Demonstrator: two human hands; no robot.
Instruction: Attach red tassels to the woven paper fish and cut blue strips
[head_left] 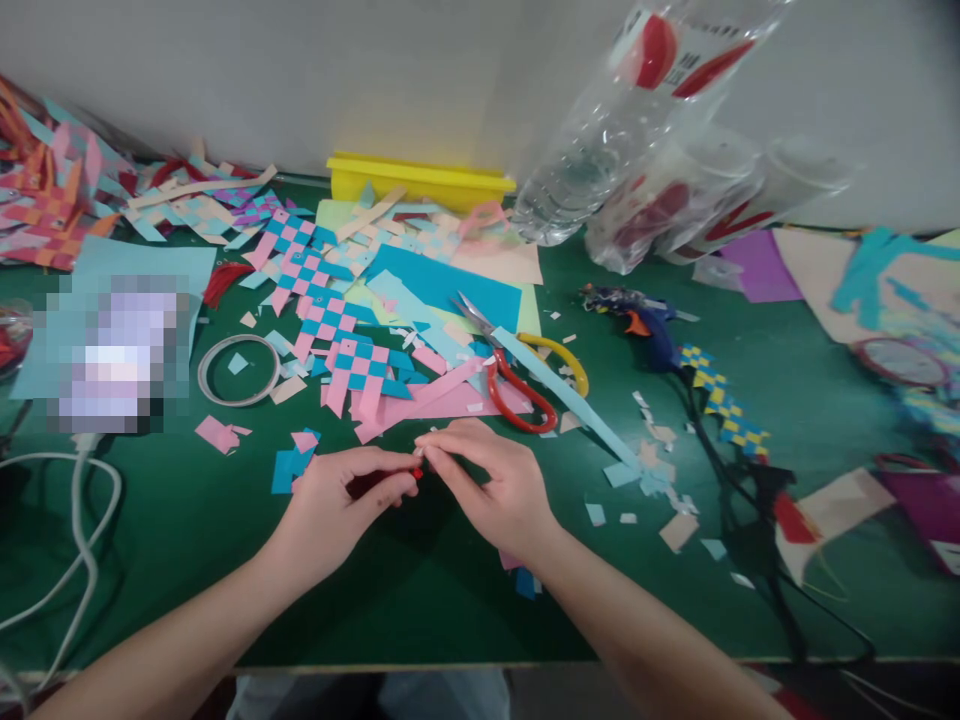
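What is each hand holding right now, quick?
Left hand: closed, pinching a small red piece.
Right hand: closed, fingertips pinching the same piece.

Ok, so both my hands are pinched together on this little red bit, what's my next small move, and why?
Probably hold the left hand steady and let the right hand tease the small red piece outward. The left fingers close around it, the right fingertips meet it at the same spot, and most of it is hidden, so a slow pull seems safest.
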